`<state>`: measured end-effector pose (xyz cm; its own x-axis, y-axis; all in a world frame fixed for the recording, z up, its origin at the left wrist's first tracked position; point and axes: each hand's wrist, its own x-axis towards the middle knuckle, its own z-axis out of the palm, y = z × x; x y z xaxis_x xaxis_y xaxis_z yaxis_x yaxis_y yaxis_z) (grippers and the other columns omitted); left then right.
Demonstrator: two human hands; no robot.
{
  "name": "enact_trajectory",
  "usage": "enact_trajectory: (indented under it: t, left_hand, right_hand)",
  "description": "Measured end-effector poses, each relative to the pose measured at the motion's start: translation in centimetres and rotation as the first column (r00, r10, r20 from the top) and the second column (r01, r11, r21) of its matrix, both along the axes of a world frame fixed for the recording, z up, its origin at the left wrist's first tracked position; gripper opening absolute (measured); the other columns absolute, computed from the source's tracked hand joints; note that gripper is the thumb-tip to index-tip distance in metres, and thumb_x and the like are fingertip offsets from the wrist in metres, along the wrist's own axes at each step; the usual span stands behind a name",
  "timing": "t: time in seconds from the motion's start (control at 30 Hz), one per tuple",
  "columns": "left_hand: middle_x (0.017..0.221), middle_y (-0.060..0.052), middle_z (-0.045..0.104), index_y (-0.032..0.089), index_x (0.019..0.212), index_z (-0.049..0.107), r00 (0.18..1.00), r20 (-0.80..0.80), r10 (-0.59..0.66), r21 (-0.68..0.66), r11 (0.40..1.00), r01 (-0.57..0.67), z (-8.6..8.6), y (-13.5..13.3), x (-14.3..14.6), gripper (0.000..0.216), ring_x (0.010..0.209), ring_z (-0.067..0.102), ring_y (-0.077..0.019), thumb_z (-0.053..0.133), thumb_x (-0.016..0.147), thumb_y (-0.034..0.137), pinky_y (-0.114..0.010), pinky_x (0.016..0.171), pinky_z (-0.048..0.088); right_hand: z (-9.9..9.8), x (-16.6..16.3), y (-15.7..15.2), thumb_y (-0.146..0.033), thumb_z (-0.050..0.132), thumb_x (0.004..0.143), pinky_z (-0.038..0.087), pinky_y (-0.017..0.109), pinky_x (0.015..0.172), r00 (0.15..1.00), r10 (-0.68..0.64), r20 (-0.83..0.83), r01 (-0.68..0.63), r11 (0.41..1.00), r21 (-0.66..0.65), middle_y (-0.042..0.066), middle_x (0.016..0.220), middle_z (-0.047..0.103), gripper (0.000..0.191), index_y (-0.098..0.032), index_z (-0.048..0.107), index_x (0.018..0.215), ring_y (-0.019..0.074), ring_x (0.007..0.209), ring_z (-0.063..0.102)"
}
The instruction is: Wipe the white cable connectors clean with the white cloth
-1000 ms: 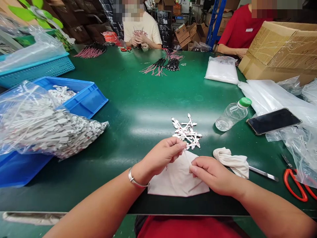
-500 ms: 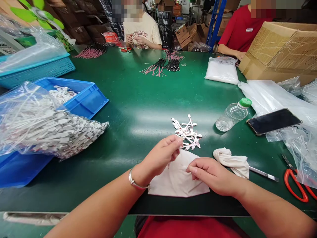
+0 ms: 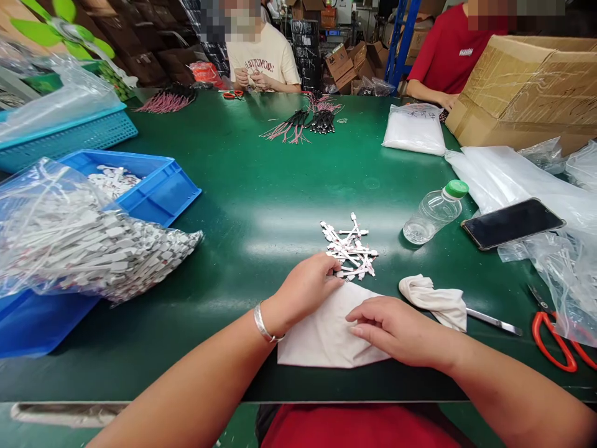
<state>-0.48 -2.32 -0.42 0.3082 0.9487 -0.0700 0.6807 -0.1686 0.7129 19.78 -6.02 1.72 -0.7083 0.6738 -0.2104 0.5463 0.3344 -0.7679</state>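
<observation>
My left hand [image 3: 305, 287] lies low on the green table [image 3: 261, 205], with its curled fingertips touching the near edge of a small pile of white tagged wire pieces [image 3: 349, 247]. I cannot see what, if anything, is between those fingers. My right hand [image 3: 392, 326] rests on a flat white cloth [image 3: 317, 339] at the table's front edge, fingers stretched along it and holding nothing that I can see. The two hands are about a hand's width apart.
To the left are a blue tray [image 3: 163, 193] and a clear bag of white pieces [image 3: 79, 242]. A water bottle [image 3: 433, 211], a phone [image 3: 513, 223], a bunched cloth [image 3: 433, 300], a metal blade [image 3: 494, 322] and red scissors [image 3: 557, 342] lie to the right. Two people sit across the table.
My left hand has dropped from a raised pinch onto the table at the pile's edge. My right hand has lowered and flattened onto the cloth.
</observation>
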Motion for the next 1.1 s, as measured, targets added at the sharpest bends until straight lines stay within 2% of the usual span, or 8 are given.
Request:
enact_trajectory:
  t: [0.13, 0.23, 0.4, 0.47, 0.6, 0.7, 0.9, 1.1]
  left_hand:
    - [0.081, -0.004, 0.058, 0.019, 0.079, 0.061, 0.996, -0.078, -0.048, 0.004, 0.999, 0.048, 0.0, 0.0, 0.2, 0.009, 0.074, 0.051, -0.019, 0.055, 0.08, 0.025, -0.029, 0.066, 0.035]
    - [0.082, -0.004, 0.059, 0.018, 0.079, 0.059, 0.995, -0.081, -0.058, 0.044, 0.997, 0.062, 0.6, -0.1, 0.1, 0.009, 0.074, 0.051, -0.0183, 0.054, 0.082, 0.025, -0.028, 0.067, 0.035]
    - [0.077, -0.002, 0.061, 0.019, 0.084, 0.06, 0.999, -0.009, -0.048, 0.105, 0.993, 0.049, 1.9, -1.0, -0.1, 0.012, 0.063, 0.047, -0.0139, 0.055, 0.084, 0.03, -0.026, 0.062, 0.034]
    - [0.074, 0.0, 0.061, 0.019, 0.084, 0.06, 0.998, 0.021, -0.054, 0.096, 0.994, 0.052, 2.2, -1.2, -0.1, 0.013, 0.06, 0.046, -0.0125, 0.055, 0.085, 0.031, -0.025, 0.06, 0.034]
    - [0.076, -0.001, 0.063, 0.018, 0.084, 0.062, 0.987, 0.158, -0.028, 0.028, 0.999, 0.024, 2.8, -1.4, 0.2, 0.013, 0.062, 0.047, -0.0115, 0.058, 0.083, 0.03, -0.024, 0.061, 0.035]
    - [0.077, -0.001, 0.063, 0.017, 0.083, 0.062, 0.944, 0.323, 0.068, -0.177, 0.984, -0.01, 3.4, -1.3, 0.3, 0.017, 0.063, 0.047, -0.0108, 0.057, 0.084, 0.034, -0.023, 0.061, 0.036]
    - [0.056, 0.005, 0.044, 0.015, 0.07, 0.055, 0.814, 0.521, 0.257, -0.513, 0.856, 0.058, 3.4, -1.2, 0.3, 0.032, 0.045, 0.028, -0.0049, 0.06, 0.08, 0.045, -0.019, 0.043, 0.021]
    - [0.059, 0.004, 0.048, 0.015, 0.07, 0.05, 0.662, 0.583, 0.471, -0.679, 0.73, 0.079, 3.1, -1.4, 0.9, 0.033, 0.044, 0.033, -0.0024, 0.07, 0.071, 0.041, -0.015, 0.039, 0.017]
  right_hand:
    - [-0.3, 0.0, -0.1, -0.03, 0.051, 0.091, 0.047, 0.029, 0.078, 1.0, 0.012, -0.019, -0.011, 1.0, 0.024, 0.007, 0.092, 0.072, 0.025, -0.018, 0.069, 0.101, 0.0195, 0.086, 0.064]
    - [-0.9, 0.3, 0.1, -0.029, 0.05, 0.092, 0.049, 0.031, 0.077, 0.993, -0.045, -0.106, 0.062, 0.984, 0.166, 0.007, 0.088, 0.07, 0.023, -0.017, 0.069, 0.098, 0.0191, 0.084, 0.063]
    - [-1.3, 1.5, 1.0, -0.025, 0.055, 0.089, 0.046, 0.043, 0.09, 0.911, -0.327, -0.251, 0.413, 0.738, 0.534, 0.014, 0.111, 0.06, 0.03, -0.018, 0.06, 0.117, 0.0254, 0.105, 0.055]
    - [-1.4, 1.9, 1.4, -0.024, 0.056, 0.089, 0.046, 0.043, 0.092, 0.915, -0.331, -0.231, 0.403, 0.725, 0.558, 0.013, 0.116, 0.06, 0.034, -0.02, 0.057, 0.122, 0.0256, 0.107, 0.055]
    - [-1.3, 2.1, 1.7, -0.023, 0.052, 0.092, 0.049, 0.037, 0.082, 0.941, -0.273, -0.198, 0.336, 0.812, 0.477, 0.008, 0.096, 0.071, 0.021, -0.02, 0.066, 0.107, 0.0216, 0.089, 0.063]
    - [-1.0, 1.9, 1.7, -0.025, 0.051, 0.092, 0.049, 0.034, 0.076, 0.929, -0.307, -0.208, 0.364, 0.864, 0.349, 0.006, 0.09, 0.072, 0.02, -0.02, 0.069, 0.098, 0.0197, 0.083, 0.064]
    - [-0.1, 1.5, 1.7, -0.032, 0.048, 0.092, 0.046, 0.025, 0.064, 0.892, -0.397, -0.216, 0.403, 0.915, -0.02, 0.001, 0.071, 0.065, 0.025, -0.018, 0.065, 0.081, 0.0138, 0.068, 0.06]
    - [-0.2, 0.8, 1.1, -0.03, 0.046, 0.091, 0.043, 0.024, 0.062, 0.903, -0.368, -0.22, 0.356, 0.93, -0.095, 0.0, 0.066, 0.06, 0.026, -0.017, 0.059, 0.072, 0.0122, 0.064, 0.055]
